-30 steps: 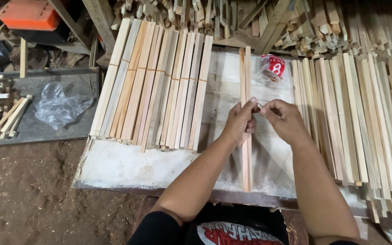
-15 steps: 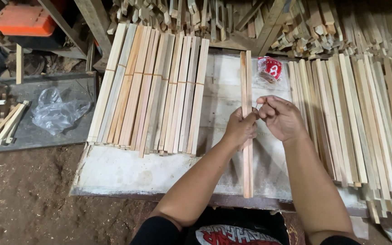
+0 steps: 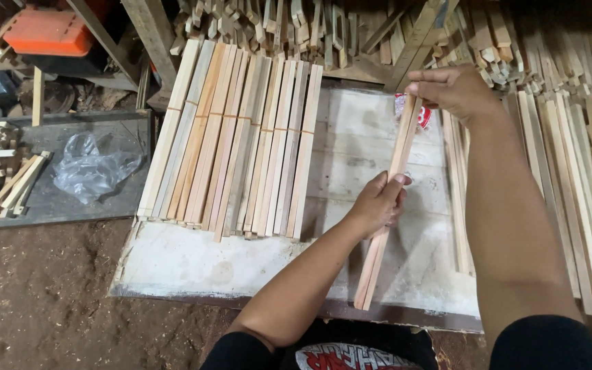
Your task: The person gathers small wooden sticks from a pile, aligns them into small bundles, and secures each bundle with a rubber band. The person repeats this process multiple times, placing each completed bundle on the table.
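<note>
Head view: left hand (image 3: 377, 205) wrapped around the middle of a pair of thin pale wood slats (image 3: 386, 205), right hand (image 3: 452, 89) pinching their top end at 1 o'clock. Slats lie tilted over the whitish, scuffed desk (image 3: 193, 264). Banded row of smooth slats (image 3: 238, 137) at 10 o'clock. Crumpled clear plastic bag (image 3: 90, 171) at 9 o'clock. Small red-and-white package (image 3: 425, 116) under the right hand.

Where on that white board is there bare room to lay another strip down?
Free: the white board in front of the bundled slats, and the lane between them and the held strips. Crowded: right side, loose slats; the far edge is heaped with offcuts.
</note>
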